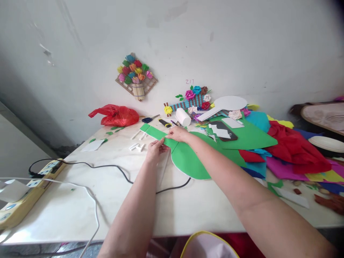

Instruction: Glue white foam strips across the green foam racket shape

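Note:
A flat green guitar-shaped cutout (192, 161) with a white edge lies at the middle of the table, its narrow neck pointing to the upper left. My left hand (156, 150) grips the lower edge of the neck between thumb and fingers, close to the round body. Just to its right, my right hand (177, 134) is closed on the neck's upper edge, fingertips pressed to the green surface. A dark line crosses the green where neck and body meet. Several short white sticks (138, 147) lie left of my hands.
Scissors (150, 118), a yellow-black cutter (165, 123) and a white roll (183, 116) stand behind. A red bag (115, 115) sits back left. Coloured sheets (292, 150) pile up at right. A black cable (107, 166) runs from the power strip (34, 188) beneath the cutout.

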The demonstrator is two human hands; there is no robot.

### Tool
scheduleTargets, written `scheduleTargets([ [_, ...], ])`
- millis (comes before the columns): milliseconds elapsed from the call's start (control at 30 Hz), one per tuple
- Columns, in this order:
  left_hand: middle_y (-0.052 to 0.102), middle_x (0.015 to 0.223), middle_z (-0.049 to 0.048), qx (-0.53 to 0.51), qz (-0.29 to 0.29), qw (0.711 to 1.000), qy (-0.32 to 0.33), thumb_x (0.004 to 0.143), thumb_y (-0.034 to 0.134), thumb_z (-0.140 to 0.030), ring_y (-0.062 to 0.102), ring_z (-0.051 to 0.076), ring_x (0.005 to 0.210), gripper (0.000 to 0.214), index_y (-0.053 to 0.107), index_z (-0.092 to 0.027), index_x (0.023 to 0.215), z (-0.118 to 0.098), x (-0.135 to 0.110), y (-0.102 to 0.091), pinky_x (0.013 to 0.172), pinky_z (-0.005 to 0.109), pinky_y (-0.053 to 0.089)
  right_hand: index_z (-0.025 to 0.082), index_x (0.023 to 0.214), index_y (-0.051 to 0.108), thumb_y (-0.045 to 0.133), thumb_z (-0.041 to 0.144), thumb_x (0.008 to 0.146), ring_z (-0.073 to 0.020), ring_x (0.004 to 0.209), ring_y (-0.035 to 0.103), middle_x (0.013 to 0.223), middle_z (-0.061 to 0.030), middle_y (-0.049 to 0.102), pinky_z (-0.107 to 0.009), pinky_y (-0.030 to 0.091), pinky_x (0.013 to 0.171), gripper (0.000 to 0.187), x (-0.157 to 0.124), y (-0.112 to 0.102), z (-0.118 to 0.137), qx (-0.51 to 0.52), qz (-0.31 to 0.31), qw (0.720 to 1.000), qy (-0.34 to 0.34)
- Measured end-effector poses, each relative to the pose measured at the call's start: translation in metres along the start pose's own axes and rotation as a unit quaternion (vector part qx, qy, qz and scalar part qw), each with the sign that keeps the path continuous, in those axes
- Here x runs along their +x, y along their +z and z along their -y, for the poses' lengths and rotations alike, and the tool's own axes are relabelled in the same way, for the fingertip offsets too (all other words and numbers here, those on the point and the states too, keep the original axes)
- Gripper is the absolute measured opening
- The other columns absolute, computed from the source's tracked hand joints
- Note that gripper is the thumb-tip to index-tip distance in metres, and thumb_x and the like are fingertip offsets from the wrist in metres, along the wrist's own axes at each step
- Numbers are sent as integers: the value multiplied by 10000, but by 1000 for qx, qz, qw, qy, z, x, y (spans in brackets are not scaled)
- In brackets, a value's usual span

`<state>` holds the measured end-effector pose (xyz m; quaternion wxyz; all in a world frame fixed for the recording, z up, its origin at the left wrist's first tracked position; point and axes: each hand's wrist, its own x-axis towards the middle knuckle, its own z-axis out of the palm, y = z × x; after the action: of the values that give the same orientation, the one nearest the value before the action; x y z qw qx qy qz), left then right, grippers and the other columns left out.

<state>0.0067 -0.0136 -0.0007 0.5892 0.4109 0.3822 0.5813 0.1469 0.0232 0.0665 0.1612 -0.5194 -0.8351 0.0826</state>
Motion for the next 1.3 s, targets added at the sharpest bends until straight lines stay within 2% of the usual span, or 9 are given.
scheduleTargets([
  [167, 580, 484, 11, -3, -6, 1000, 8, 587, 708, -343, 579, 120, 448, 274, 531, -134, 595, 4, 0, 3, 437, 187, 436, 208, 746, 659, 482, 393, 791, -173, 735, 563, 807, -56, 651, -253, 348, 600, 261, -11, 9, 2, -10, -52, 998, 36],
  [433, 636, 578, 91, 20, 9, 1000, -3, 637, 629, -508, 614, 168, 508, 398, 547, -119, 624, 1, -2, 3, 489, 253, 471, 242, 847, 667, 446, 424, 819, -161, 763, 564, 847, -31, 660, -244, 349, 626, 288, -22, 11, -7, -10, -97, 995, 30],
  [567, 615, 543, 43, 20, 6, 999, 24, 598, 693, -409, 594, 137, 475, 327, 537, -122, 614, 1, -1, 0, 472, 220, 453, 235, 835, 670, 463, 405, 813, -165, 752, 563, 829, -39, 659, -246, 341, 626, 269, -27, 8, -5, -20, -91, 995, 23],
  [733, 621, 541, 53, 22, 14, 999, 30, 614, 683, -381, 601, 138, 480, 299, 538, -120, 608, 0, -2, 2, 474, 210, 449, 213, 772, 665, 461, 385, 817, -152, 718, 555, 804, -42, 657, -237, 317, 586, 271, -30, 0, -2, -31, -78, 996, 11],
  [867, 626, 544, 70, -18, 34, 999, -6, 681, 613, -418, 626, 176, 525, 315, 561, -110, 637, -1, -3, 7, 490, 248, 482, 212, 737, 658, 471, 398, 810, -145, 726, 551, 776, -25, 648, -228, 310, 590, 274, -30, -5, -4, -16, -69, 997, -19],
  [1000, 641, 569, 95, -17, 60, 998, -33, 719, 588, -309, 624, 174, 511, 227, 591, -84, 685, -2, -1, 4, 469, 242, 488, 209, 731, 660, 481, 382, 807, -162, 750, 559, 782, -36, 650, -242, 316, 620, 260, -28, -6, -2, -25, -54, 998, -33],
  [1133, 532, 408, -9, -75, -15, 997, 1, 730, 556, -224, 576, 137, 406, 143, 539, -137, 618, -5, 5, -10, 405, 211, 461, 195, 841, 662, 438, 356, 835, -199, 812, 562, 857, -83, 654, -282, 323, 697, 276, -26, -11, 19, -61, -119, 991, -3],
  [1200, 451, 347, -56, -121, -70, 990, 31, 747, 535, -205, 556, 112, 380, 146, 516, -164, 608, -7, 7, -17, 408, 187, 459, 177, 909, 645, 417, 344, 851, -201, 859, 546, 931, -96, 639, -300, 308, 763, 288, -27, -16, 33, -68, -178, 981, -40],
  [1300, 554, 435, -26, -153, -106, 982, 40, 789, 500, -230, 602, 107, 464, 157, 533, -166, 649, -9, 10, -21, 445, 167, 475, 162, 992, 604, 368, 315, 877, -200, 933, 503, 977, -97, 613, -320, 259, 845, 304, -32, -22, 48, -68, -255, 960, -94],
])
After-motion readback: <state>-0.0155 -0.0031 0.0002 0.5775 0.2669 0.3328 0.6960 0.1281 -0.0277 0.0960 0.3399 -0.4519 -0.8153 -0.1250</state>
